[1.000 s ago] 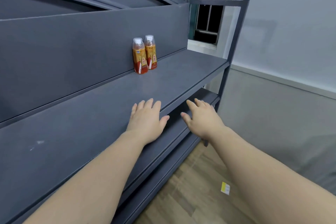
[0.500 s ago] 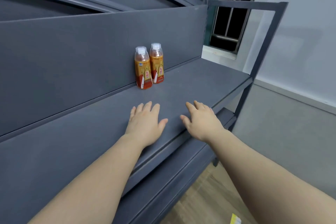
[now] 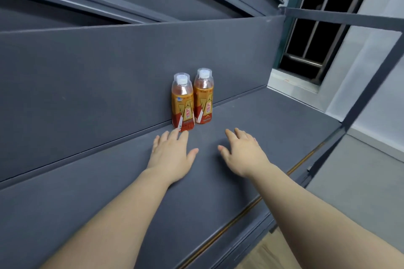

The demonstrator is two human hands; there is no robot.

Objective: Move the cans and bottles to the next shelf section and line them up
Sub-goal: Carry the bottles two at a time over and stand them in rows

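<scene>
Our left hand [image 3: 170, 157] and right hand [image 3: 242, 155] hover with fingers spread over the dark grey metal shelf board [image 3: 109, 192], holding nothing. A second ago they were at its front edge. Now the left fingertips reach the foot of the nearer amber plastic bottle [image 3: 182, 102]; contact we cannot tell. It stands upright beside the farther amber plastic bottle [image 3: 203, 96], against the grey back panel [image 3: 87, 83]. We judge a grasp imminent, with both bottles still to move.
</scene>
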